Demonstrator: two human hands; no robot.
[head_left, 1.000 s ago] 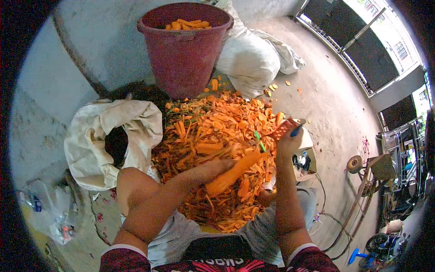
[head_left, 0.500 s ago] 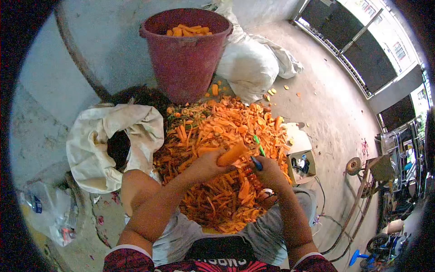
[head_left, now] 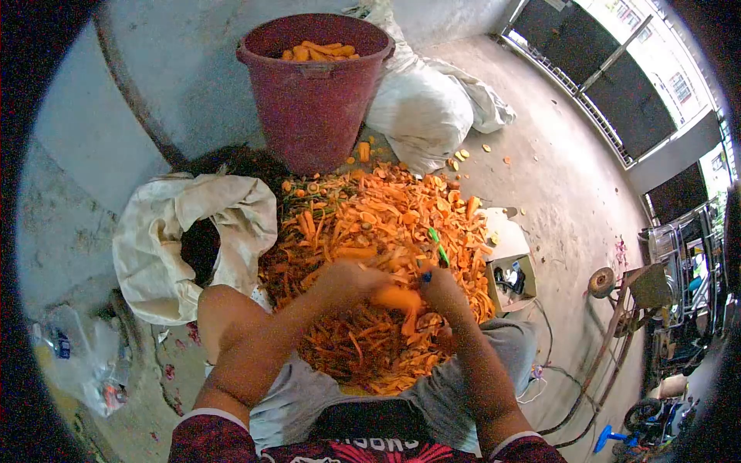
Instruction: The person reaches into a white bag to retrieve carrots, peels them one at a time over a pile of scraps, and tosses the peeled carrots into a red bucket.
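Observation:
My left hand (head_left: pixel 351 284) is closed round a thick orange carrot (head_left: pixel 397 299), which is smeared by motion and points toward my right hand. Close beside it, my right hand (head_left: pixel 444 292) grips a blue-handled peeler (head_left: pixel 426 276); only a bit of the handle shows and its blade is hidden. Both hands are above a wide heap of carrot peelings (head_left: pixel 386 208) between my knees. A slim green tool (head_left: pixel 438 244) lies on the heap just beyond my right hand.
A dark red tub (head_left: pixel 312 116) holding carrots (head_left: pixel 320 52) stands behind the heap, with white sacks (head_left: pixel 421 108) beside it. At left sits an open white sack (head_left: pixel 139 247). A small cardboard box (head_left: pixel 513 285) and a metal hand cart (head_left: pixel 610 347) are at right.
The carrot has swung lower and now tips down to the right. My right hand has moved slightly down and left, turning so that less of the blue handle shows.

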